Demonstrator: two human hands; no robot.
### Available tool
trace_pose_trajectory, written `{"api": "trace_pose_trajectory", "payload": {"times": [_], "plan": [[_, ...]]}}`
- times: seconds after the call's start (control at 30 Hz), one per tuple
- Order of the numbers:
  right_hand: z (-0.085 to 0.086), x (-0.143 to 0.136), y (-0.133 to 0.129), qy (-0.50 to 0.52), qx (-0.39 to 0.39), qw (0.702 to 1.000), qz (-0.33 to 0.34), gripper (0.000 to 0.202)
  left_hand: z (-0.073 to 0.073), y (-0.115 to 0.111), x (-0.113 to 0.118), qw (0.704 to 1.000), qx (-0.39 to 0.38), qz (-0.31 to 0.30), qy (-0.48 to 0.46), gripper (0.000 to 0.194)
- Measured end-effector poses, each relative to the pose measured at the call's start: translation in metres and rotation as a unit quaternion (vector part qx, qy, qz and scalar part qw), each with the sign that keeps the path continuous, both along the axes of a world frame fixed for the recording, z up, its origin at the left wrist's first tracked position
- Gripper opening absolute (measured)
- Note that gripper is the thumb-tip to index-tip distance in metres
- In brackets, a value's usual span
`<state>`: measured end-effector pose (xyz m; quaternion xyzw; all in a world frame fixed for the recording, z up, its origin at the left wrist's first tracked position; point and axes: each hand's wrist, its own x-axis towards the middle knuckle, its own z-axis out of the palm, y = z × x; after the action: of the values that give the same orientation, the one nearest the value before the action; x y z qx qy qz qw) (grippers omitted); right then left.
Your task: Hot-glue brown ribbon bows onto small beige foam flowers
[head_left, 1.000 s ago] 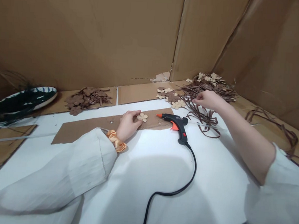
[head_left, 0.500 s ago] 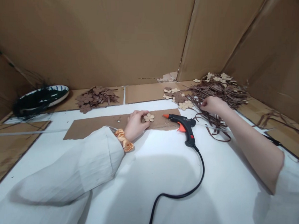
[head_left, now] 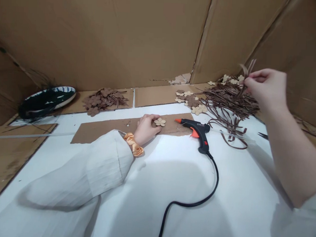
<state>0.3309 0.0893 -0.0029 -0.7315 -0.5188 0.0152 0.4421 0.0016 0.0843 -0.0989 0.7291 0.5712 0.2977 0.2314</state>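
My left hand (head_left: 147, 129) rests on a long cardboard strip (head_left: 104, 130), thumb and fingers closed on the edge of a beige flower cutout (head_left: 160, 122). Raised at the right, my right hand (head_left: 267, 87) pinches a few thin brown strips (head_left: 246, 75) whose ends stick up above the fingers. Below it spreads a heap of brown strips (head_left: 230, 99), with loose looping ones trailing toward me. A black glue gun with an orange trigger (head_left: 198, 129) lies on its side, its orange nozzle over the right end of the cardboard.
Brown and beige flower cutouts (head_left: 192, 102) lie beside the heap, and a brown flower pile (head_left: 103, 99) sits at back left. A plate with dark green material (head_left: 47, 100) is far left. The glue gun's black cord (head_left: 187, 205) curves toward me. Cardboard walls (head_left: 99, 34) enclose the back.
My right hand has lifted up and right from the heap, bringing brown strips with it. My left hand keeps its hold on the beige flower. The view has shifted slightly.
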Motion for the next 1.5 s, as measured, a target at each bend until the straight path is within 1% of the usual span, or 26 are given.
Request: {"api": "trace_pose_trajectory", "payload": {"times": [0.07, 0.1, 0.17, 0.2, 0.23, 0.27, 0.3, 0.33, 0.4, 0.43, 0.47, 0.5, 0.57, 0.63, 0.73, 0.87, 1.0, 1.07, 1.1, 1.13, 1.2, 1.27, 1.33, 1.37, 1.43, 1.5], "plan": [[0.013, -0.005, -0.006, 0.017, 0.058, 0.998, -0.010, 0.035, -0.001, -0.001, 0.001, 1.000, 0.008, 0.005, -0.010, 0.041], [0.018, -0.009, -0.010, 0.030, 0.102, 0.994, -0.010, 0.033, -0.001, -0.002, 0.001, 1.000, 0.014, 0.009, -0.017, 0.042], [0.027, -0.024, -0.021, 0.044, 0.154, 0.987, 0.012, 0.029, 0.002, -0.006, 0.003, 0.999, 0.032, 0.020, -0.034, 0.045], [0.029, -0.034, -0.028, 0.056, 0.145, 0.987, 0.047, 0.028, 0.004, -0.008, 0.003, 0.998, 0.042, 0.030, -0.043, 0.045], [0.029, -0.047, -0.035, 0.069, 0.131, 0.986, 0.073, 0.025, 0.008, -0.012, 0.003, 0.996, 0.063, 0.041, -0.055, 0.044], [0.027, -0.060, -0.042, 0.091, 0.097, 0.983, 0.124, 0.024, 0.011, -0.016, 0.003, 0.991, 0.102, 0.047, -0.070, 0.041], [0.024, -0.074, -0.048, 0.124, 0.050, 0.975, 0.176, 0.023, 0.015, -0.020, 0.003, 0.983, 0.157, 0.047, -0.087, 0.036], [0.019, -0.088, -0.054, 0.161, -0.013, 0.957, 0.239, 0.021, 0.019, -0.025, 0.003, 0.968, 0.227, 0.037, -0.101, 0.030], [0.009, -0.112, -0.062, 0.229, -0.111, 0.906, 0.338, 0.020, 0.024, -0.035, 0.002, 0.926, 0.359, 0.001, -0.114, 0.020], [0.004, -0.121, -0.064, 0.262, -0.146, 0.879, 0.370, 0.021, 0.026, -0.040, 0.002, 0.910, 0.401, -0.019, -0.106, 0.017], [0.000, -0.128, -0.066, 0.289, -0.175, 0.854, 0.397, 0.021, 0.026, -0.045, 0.001, 0.903, 0.420, -0.035, -0.090, 0.017], [-0.004, -0.134, -0.067, 0.307, -0.198, 0.834, 0.413, 0.020, 0.027, -0.050, 0.001, 0.902, 0.422, -0.046, -0.073, 0.018], [-0.007, -0.139, -0.069, 0.326, -0.223, 0.814, 0.426, 0.018, 0.026, -0.059, 0.002, 0.915, 0.396, -0.054, -0.045, 0.023], [-0.008, -0.141, -0.071, 0.332, -0.232, 0.810, 0.423, 0.017, 0.025, -0.067, 0.003, 0.933, 0.354, -0.054, -0.033, 0.027], [-0.008, -0.141, -0.073, 0.326, -0.246, 0.804, 0.431, 0.020, 0.025, -0.074, 0.005, 0.948, 0.314, -0.053, -0.025, 0.020], [-0.011, -0.141, -0.073, 0.293, -0.262, 0.796, 0.461, 0.019, 0.027, -0.077, 0.007, 0.947, 0.315, -0.053, -0.028, 0.007], [-0.014, -0.140, -0.073, 0.277, -0.276, 0.788, 0.475, 0.018, 0.029, -0.078, 0.008, 0.946, 0.311, -0.078, -0.040, 0.009], [-0.013, -0.137, -0.071, 0.268, -0.280, 0.794, 0.469, 0.017, 0.029, -0.080, 0.008, 0.943, 0.316, -0.085, -0.052, 0.009], [-0.012, -0.134, -0.069, 0.260, -0.273, 0.805, 0.459, 0.017, 0.030, -0.081, 0.008, 0.944, 0.314, -0.086, -0.059, 0.009], [-0.009, -0.129, -0.065, 0.247, -0.260, 0.821, 0.444, 0.017, 0.030, -0.081, 0.008, 0.946, 0.307, -0.084, -0.068, 0.009], [-0.003, -0.116, -0.057, 0.206, -0.207, 0.867, 0.403, 0.017, 0.031, -0.082, 0.009, 0.953, 0.281, -0.077, -0.086, 0.009], [0.005, -0.097, -0.046, 0.128, -0.164, 0.909, 0.361, 0.016, 0.031, -0.083, 0.009, 0.962, 0.244, -0.068, -0.105, 0.010], [0.011, -0.075, -0.035, 0.034, -0.152, 0.953, 0.261, 0.014, 0.032, -0.084, 0.010, 0.968, 0.208, -0.061, -0.124, 0.011], [0.012, -0.064, -0.029, 0.016, -0.149, 0.963, 0.225, 0.014, 0.033, -0.084, 0.011, 0.970, 0.192, -0.060, -0.135, 0.011], [0.013, -0.043, -0.021, -0.038, -0.147, 0.979, 0.138, 0.016, 0.033, -0.085, 0.012, 0.972, 0.166, -0.063, -0.155, 0.012], [0.010, -0.028, -0.014, -0.079, -0.160, 0.981, 0.080, 0.015, 0.033, -0.085, 0.012, 0.972, 0.147, -0.067, -0.169, 0.012]]}}
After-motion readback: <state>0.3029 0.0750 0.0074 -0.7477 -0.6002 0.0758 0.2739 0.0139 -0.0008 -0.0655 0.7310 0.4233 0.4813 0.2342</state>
